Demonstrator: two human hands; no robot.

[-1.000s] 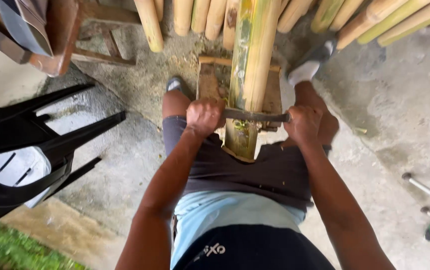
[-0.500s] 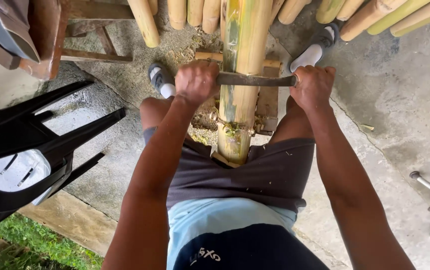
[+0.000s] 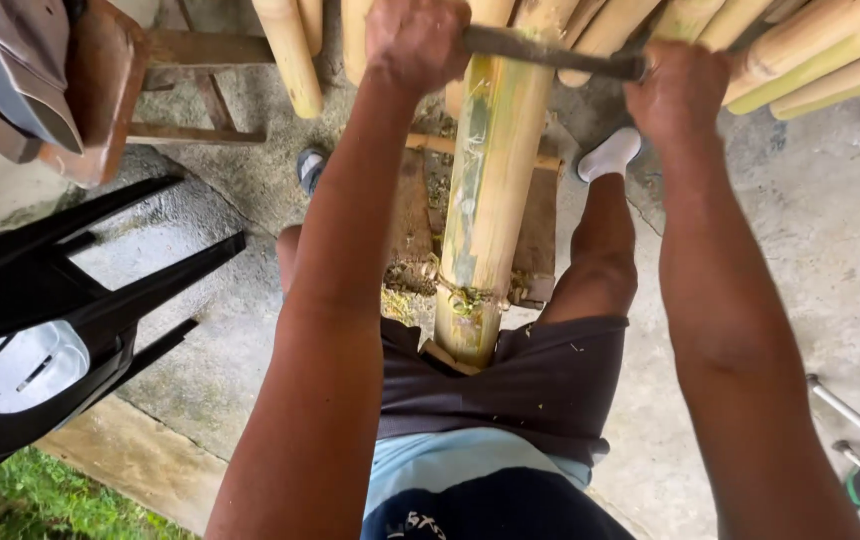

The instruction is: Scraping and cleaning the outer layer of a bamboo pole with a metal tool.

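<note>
Blade crosswise over bamboo pole

Blade (image 3: 550, 52) gripped at both ends: left hand (image 3: 416, 42) fisted round one end, right hand (image 3: 678, 92) fisted round the other. Bamboo pole (image 3: 485, 200) running lengthwise between the hands, from lap outward, at right angles to blade. Both hands equally near. No packages, labels or signs visible.

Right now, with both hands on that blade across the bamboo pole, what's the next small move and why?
Probably draw the blade back along the bamboo pole toward the body: the left hand and right hand grip its ends at the far reach, arms extended, with green skin showing below.
</note>
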